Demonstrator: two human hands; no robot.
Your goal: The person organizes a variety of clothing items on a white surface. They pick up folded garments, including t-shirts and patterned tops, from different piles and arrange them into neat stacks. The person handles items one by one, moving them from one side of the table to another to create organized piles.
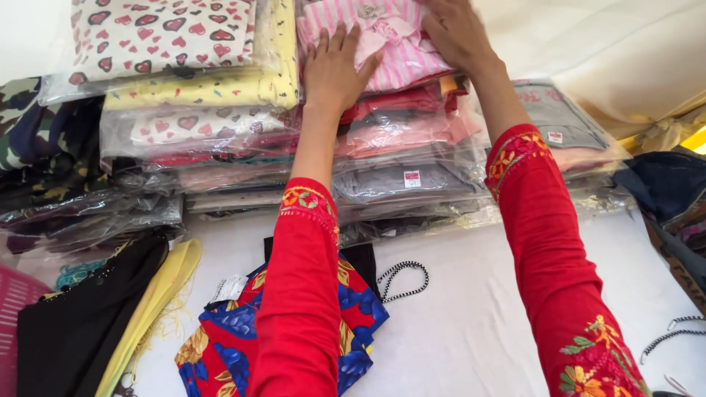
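Both hands flat, fingers spread, gripping nothing: left hand (334,70) and right hand (456,33) pressing the pink striped pack (397,40) atop the middle stack (408,154) at the table's (471,323) far edge. Seemingly squaring the pile; calls next for even downward pressure to avoid sliding.

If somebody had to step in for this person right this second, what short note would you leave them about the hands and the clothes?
Left hand: flat, fingers spread, pressing on the pink striped packed garment at the top of the middle stack.
Right hand: palm down on the far right part of the same pink pack; neither hand is closed around it.
Around: a second stack of bagged heart-print and yellow clothes stands to the left.
On the white table cover, under the left arm, lies a loose red and blue floral garment.
Done: the pink pack lies on top of the stack.
Left: it looks not yet squared or let go.
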